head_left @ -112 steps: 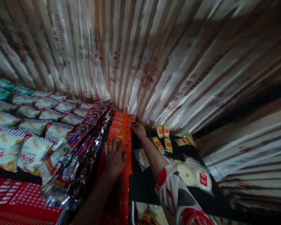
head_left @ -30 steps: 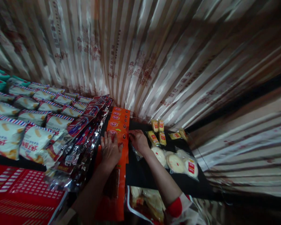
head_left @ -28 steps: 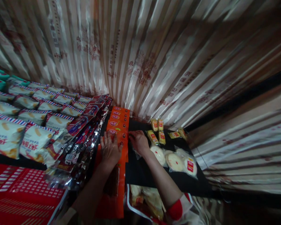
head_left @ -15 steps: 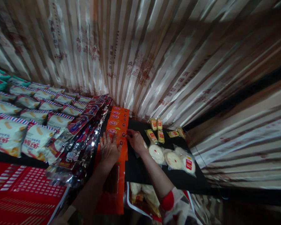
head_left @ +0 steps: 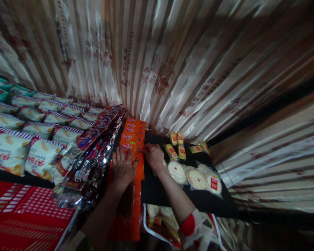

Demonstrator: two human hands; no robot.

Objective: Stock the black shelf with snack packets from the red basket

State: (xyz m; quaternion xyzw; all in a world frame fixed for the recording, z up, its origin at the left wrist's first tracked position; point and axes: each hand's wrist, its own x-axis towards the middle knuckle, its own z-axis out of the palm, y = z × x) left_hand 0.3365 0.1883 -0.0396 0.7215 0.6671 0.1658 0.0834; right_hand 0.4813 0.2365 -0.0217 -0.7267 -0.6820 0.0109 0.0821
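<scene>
Several flat orange snack packets (head_left: 132, 136) lie overlapped in a column on the black tabletop, each with an oval logo near its top. The nearest one has a clear window with dark brown strips inside and hangs over the front edge. My left hand (head_left: 123, 168) rests flat on the packets with fingers spread. At their right edge my right hand (head_left: 155, 157) has its fingers curled and pinched on the side of an orange packet; the fingertips are partly hidden. Beside that hand lie round white cakes (head_left: 177, 172) in clear wrappers.
Shiny dark red and silver packets (head_left: 94, 150) are fanned out to the left, beyond them rows of white puffed snack bags (head_left: 40, 157). Small yellow wrapped pieces (head_left: 172, 152) sit at the right. A red basket (head_left: 28, 216) and a bag of cakes (head_left: 162, 219) are below the front edge.
The view has shifted slightly, so things on the right appear a little farther right. Both hands keep nearly the same places on the orange packets.
</scene>
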